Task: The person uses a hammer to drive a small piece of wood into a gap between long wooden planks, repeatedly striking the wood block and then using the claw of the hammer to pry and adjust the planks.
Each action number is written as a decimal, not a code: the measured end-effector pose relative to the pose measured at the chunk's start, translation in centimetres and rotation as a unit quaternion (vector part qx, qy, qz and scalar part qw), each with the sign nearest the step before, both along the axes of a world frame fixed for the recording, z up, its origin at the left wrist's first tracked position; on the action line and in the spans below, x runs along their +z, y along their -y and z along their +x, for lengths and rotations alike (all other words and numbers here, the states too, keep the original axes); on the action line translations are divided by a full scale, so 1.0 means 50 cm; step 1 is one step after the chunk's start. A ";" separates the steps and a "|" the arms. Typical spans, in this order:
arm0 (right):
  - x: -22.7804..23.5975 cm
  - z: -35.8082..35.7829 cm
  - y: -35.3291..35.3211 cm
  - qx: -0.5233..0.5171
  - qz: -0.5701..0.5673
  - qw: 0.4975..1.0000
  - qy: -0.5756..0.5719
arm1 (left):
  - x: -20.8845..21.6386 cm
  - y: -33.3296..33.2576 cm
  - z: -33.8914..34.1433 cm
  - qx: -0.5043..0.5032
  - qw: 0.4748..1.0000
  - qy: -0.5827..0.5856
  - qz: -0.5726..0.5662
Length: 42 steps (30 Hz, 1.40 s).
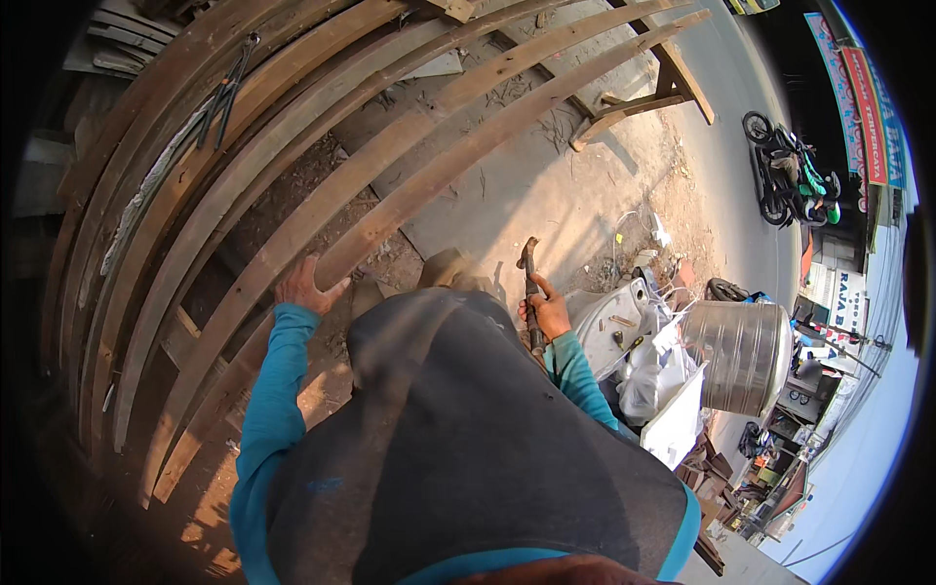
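My left hand lies over the nearest long wooden beam, its fingers around one edge and the thumb out on the other side. Beside my right thigh, my right hand is closed around the dark handle of a hammer. The hammer's head points away from me, above the ground and apart from the beams. Several more brown beams run roughly side by side beyond my left hand. A pair of long-handled pincers rests across the beams at the far left.
To the right stand a white container with small tools on it, plastic bags and a ribbed metal drum. A wooden trestle supports the beams' far end. Beyond is a road with a parked motorcycle.
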State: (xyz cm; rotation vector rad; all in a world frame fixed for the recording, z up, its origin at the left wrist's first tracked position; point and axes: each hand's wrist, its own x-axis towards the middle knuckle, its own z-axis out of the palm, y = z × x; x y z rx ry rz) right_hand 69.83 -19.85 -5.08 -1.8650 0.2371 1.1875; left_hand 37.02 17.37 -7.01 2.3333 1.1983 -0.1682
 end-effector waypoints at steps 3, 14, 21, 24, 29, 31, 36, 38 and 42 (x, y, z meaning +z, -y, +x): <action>0.073 0.095 -0.060 -0.139 0.214 0.966 -0.050 | -0.001 0.006 0.017 0.005 0.999 -0.026 -0.020; 0.278 0.523 -0.376 0.226 -0.002 0.853 0.471 | 0.030 -0.045 0.242 -0.003 1.000 -0.025 -0.013; 0.276 0.733 -0.499 -0.165 0.452 0.819 0.314 | -0.007 -0.001 0.330 -0.002 0.994 -0.100 0.047; 0.269 0.816 -0.565 -0.186 0.435 0.831 0.291 | 0.013 0.004 0.382 0.029 0.991 -0.125 0.032; 0.170 0.898 -0.654 -0.255 0.378 0.832 0.317 | 0.015 -0.020 0.391 0.065 0.992 -0.109 0.020; 0.167 0.921 -0.670 -0.256 0.400 0.816 0.330 | 0.012 -0.037 0.394 0.013 0.992 -0.093 0.089; 0.166 0.855 -0.680 -0.273 0.378 0.778 0.420 | -0.011 -0.054 0.395 0.014 0.993 -0.110 0.050; 0.152 0.744 -0.680 -0.264 0.371 0.740 0.494 | -0.018 -0.059 0.376 0.034 0.990 -0.134 0.002; 0.148 0.719 -0.668 -0.228 0.442 0.721 0.483 | -0.036 -0.085 0.357 0.004 0.997 -0.069 0.035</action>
